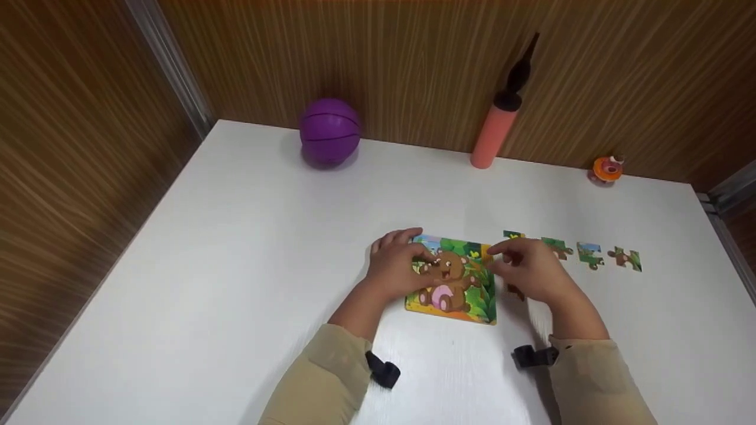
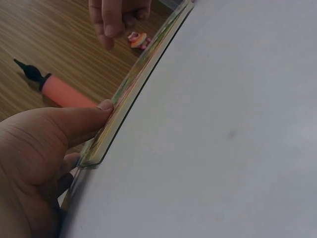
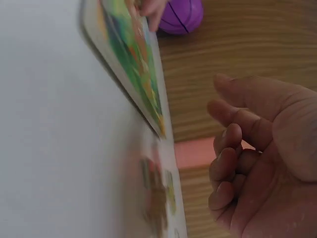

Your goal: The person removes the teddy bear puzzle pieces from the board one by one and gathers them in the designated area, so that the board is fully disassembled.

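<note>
A square jigsaw puzzle (image 1: 455, 289) with a brown bear picture lies flat on the white table. My left hand (image 1: 396, 265) holds it at its left side. In the left wrist view, that thumb (image 2: 94, 118) rests on the picture and other fingers lie by the edge, partly hidden. Beside the puzzle's upper right corner is my right hand (image 1: 528, 268), its fingers loosely bent. The right wrist view shows this hand (image 3: 267, 144) with nothing between thumb and forefinger. Loose jigsaw pieces (image 1: 589, 255) lie to its right, and others are partly covered by it.
Along the back of the table stand a purple ball (image 1: 330, 131), a pink hand pump (image 1: 495, 136) with a black nozzle, and a small orange and pink figurine (image 1: 608, 169). Wood-grain panels (image 1: 413, 65) rise behind the table (image 1: 207, 265).
</note>
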`<state>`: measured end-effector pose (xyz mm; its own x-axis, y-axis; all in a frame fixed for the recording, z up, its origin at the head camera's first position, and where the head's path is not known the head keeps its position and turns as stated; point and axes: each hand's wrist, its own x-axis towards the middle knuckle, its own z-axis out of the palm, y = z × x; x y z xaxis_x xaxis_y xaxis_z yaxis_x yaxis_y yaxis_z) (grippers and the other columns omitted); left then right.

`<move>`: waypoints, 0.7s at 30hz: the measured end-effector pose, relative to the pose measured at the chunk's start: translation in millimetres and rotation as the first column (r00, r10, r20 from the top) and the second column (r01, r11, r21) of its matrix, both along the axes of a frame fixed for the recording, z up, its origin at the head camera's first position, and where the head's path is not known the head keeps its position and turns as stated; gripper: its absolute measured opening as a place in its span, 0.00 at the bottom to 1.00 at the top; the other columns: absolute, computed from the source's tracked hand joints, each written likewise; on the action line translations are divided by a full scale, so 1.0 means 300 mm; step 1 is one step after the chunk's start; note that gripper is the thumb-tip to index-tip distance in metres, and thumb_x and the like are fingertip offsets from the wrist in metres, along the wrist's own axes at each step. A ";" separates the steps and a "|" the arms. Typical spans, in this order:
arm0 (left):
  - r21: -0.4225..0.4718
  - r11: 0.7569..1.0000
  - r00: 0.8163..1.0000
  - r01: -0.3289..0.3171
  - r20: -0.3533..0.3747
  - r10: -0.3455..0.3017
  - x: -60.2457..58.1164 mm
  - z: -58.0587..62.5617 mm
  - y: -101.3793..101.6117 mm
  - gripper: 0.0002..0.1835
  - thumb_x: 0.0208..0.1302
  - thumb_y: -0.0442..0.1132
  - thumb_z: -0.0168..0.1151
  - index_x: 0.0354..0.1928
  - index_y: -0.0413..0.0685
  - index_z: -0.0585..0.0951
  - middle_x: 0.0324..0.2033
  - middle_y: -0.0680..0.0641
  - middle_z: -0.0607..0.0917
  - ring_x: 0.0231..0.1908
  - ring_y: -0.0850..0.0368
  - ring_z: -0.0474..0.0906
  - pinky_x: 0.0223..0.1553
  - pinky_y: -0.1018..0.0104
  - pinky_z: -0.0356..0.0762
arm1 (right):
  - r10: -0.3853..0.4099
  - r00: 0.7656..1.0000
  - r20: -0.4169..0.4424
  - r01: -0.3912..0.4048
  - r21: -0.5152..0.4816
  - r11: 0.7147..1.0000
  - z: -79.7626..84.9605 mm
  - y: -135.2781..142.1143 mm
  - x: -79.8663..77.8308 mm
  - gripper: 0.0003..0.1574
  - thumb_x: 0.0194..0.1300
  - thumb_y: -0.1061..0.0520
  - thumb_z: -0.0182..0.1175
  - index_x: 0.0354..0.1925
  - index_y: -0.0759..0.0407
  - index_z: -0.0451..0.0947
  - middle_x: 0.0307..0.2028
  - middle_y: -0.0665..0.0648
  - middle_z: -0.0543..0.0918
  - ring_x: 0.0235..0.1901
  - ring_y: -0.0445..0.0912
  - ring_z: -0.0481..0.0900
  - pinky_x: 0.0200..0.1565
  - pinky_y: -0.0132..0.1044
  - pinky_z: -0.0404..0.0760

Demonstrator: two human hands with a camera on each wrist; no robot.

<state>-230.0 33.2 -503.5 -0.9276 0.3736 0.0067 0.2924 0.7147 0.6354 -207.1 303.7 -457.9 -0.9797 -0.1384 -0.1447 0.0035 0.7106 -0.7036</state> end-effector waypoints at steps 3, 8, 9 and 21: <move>-0.004 1.000 1.000 0.005 0.002 -0.005 0.001 0.003 -0.002 0.21 0.58 0.61 0.79 0.50 0.61 0.90 0.78 0.52 0.68 0.77 0.46 0.58 0.75 0.43 0.49 | 0.050 0.998 -0.028 -0.050 0.001 0.999 -0.021 -0.041 -0.002 0.16 0.70 0.60 0.70 0.53 0.64 0.87 0.39 0.59 0.82 0.34 0.50 0.76 0.33 0.38 0.79; -0.011 1.000 1.000 0.011 0.007 -0.011 0.000 0.004 -0.002 0.22 0.59 0.61 0.78 0.51 0.62 0.90 0.78 0.53 0.67 0.77 0.47 0.57 0.75 0.43 0.49 | 0.146 0.989 -0.030 -0.147 -0.009 0.989 -0.041 -0.079 0.000 0.14 0.69 0.62 0.70 0.52 0.64 0.88 0.39 0.57 0.86 0.37 0.50 0.78 0.38 0.38 0.82; -0.014 1.000 1.000 0.012 0.008 -0.012 -0.001 0.003 -0.002 0.22 0.59 0.62 0.77 0.51 0.62 0.90 0.78 0.53 0.67 0.77 0.47 0.57 0.75 0.43 0.49 | 0.160 0.987 -0.022 -0.160 -0.007 0.987 -0.042 -0.083 0.002 0.14 0.70 0.62 0.70 0.52 0.64 0.88 0.40 0.57 0.86 0.37 0.50 0.79 0.39 0.39 0.82; -0.045 0.999 1.000 0.024 0.012 -0.023 -0.003 0.002 -0.001 0.20 0.61 0.60 0.76 0.52 0.63 0.89 0.79 0.53 0.66 0.78 0.48 0.56 0.75 0.44 0.49 | 0.229 0.973 -0.020 -0.227 0.061 0.972 -0.064 -0.164 0.015 0.11 0.73 0.61 0.68 0.51 0.60 0.90 0.40 0.53 0.88 0.38 0.47 0.80 0.41 0.43 0.82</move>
